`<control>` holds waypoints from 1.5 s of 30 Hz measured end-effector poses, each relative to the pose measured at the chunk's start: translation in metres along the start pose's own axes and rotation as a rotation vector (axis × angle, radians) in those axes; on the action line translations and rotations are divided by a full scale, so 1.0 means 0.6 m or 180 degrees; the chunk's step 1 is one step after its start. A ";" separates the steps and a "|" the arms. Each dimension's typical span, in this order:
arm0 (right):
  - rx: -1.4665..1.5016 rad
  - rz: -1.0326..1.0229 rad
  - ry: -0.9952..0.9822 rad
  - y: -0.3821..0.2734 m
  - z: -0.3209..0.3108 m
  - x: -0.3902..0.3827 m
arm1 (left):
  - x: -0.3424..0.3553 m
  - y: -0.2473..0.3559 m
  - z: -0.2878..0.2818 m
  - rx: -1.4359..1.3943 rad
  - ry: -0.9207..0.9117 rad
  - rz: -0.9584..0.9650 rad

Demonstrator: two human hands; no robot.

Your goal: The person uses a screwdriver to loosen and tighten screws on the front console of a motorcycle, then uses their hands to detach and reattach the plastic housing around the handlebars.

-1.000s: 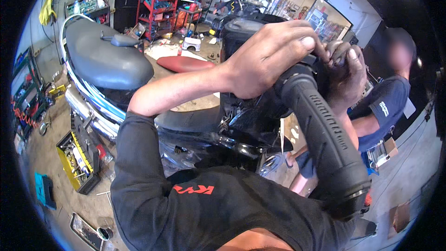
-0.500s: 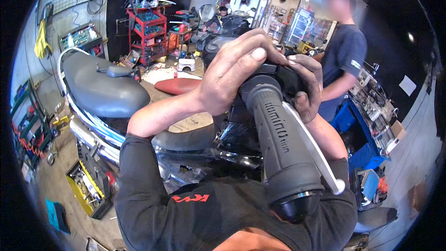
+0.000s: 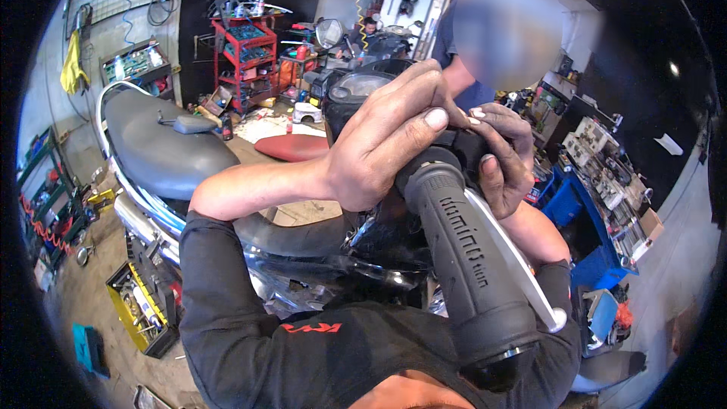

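Observation:
My left hand (image 3: pixel 379 140) has its fingers curled over the dark housing (image 3: pixel 454 144) at the inner end of a black rubber handlebar grip (image 3: pixel 469 257). My right hand (image 3: pixel 503 163) grips the far side of that housing, fingertips meeting those of my left hand. What lies under the fingertips is hidden. A silver lever (image 3: pixel 522 273) runs alongside the grip, on its right. The scooter's dash (image 3: pixel 348 91) is just behind my left hand, and its long dark seat (image 3: pixel 166 151) extends to the left.
A co-worker (image 3: pixel 447 49) stands beyond the handlebar, partly blurred. A red tool cart (image 3: pixel 246 68), a red seat panel (image 3: pixel 291 148) and another person (image 3: pixel 369 26) are behind. A yellow-black toolbox (image 3: pixel 140 307) lies on the left floor. A blue cluttered bench (image 3: pixel 575 235) stands at right.
My hands and the handlebar have shifted leftward in view and the silver lever has come into sight. The co-worker has moved from the right edge to the upper middle.

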State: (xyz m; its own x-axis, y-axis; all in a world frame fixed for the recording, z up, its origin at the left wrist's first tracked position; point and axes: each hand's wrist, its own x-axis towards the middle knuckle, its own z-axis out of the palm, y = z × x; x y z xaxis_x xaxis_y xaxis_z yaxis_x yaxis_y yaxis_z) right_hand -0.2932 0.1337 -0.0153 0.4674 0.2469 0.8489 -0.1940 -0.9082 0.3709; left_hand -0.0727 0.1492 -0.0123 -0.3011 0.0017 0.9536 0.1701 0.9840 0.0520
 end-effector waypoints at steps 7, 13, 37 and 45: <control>0.0379 0.0091 0.0174 0.023 -0.009 -0.005 | 0.013 -0.007 0.014 0.0256 -0.0100 -0.0061; 0.0828 -0.0029 0.0217 0.034 -0.013 -0.004 | 0.009 0.015 0.020 0.0127 0.0007 -0.0686; 0.1543 -0.0219 0.0093 0.186 -0.016 -0.176 | 0.003 0.004 0.057 0.0123 0.1037 -0.0505; 0.1141 0.0051 -0.0241 0.199 0.016 -0.161 | -0.009 0.002 0.054 0.0257 0.0897 -0.0320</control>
State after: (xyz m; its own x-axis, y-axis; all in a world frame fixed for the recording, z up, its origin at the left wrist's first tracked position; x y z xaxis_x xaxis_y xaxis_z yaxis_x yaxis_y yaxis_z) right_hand -0.3532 -0.0020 -0.0567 0.5319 0.2182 0.8182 0.1065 -0.9758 0.1910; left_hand -0.1012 0.1559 -0.0267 -0.0386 -0.1347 0.9901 0.0743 0.9877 0.1373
